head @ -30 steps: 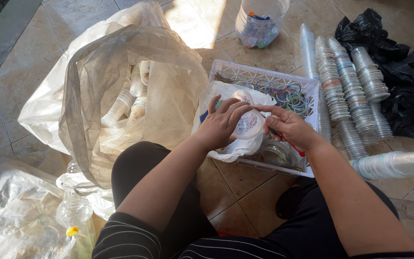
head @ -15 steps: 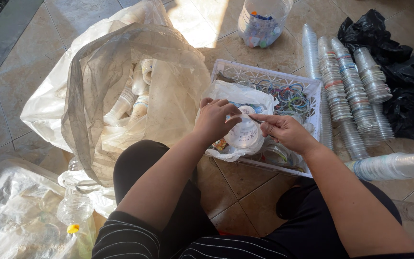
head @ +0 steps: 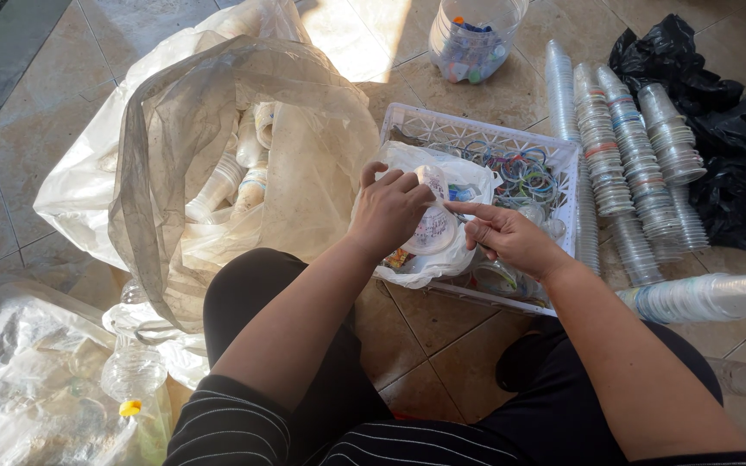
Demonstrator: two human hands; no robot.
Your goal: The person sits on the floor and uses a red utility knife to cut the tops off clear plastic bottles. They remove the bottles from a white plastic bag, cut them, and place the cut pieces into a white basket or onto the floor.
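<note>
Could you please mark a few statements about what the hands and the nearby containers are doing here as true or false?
1. The left hand grips a clear plastic cup. True.
2. The white crate is empty. False: it holds coloured rings and a white bag.
3. Stacked clear cups lie to the right of the crate. True.
4. The right hand rests on the floor. False: it works at the cup's rim.

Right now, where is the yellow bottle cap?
In the head view, the yellow bottle cap sits bottom left on a clear plastic bottle, beside the person's left knee.
</note>
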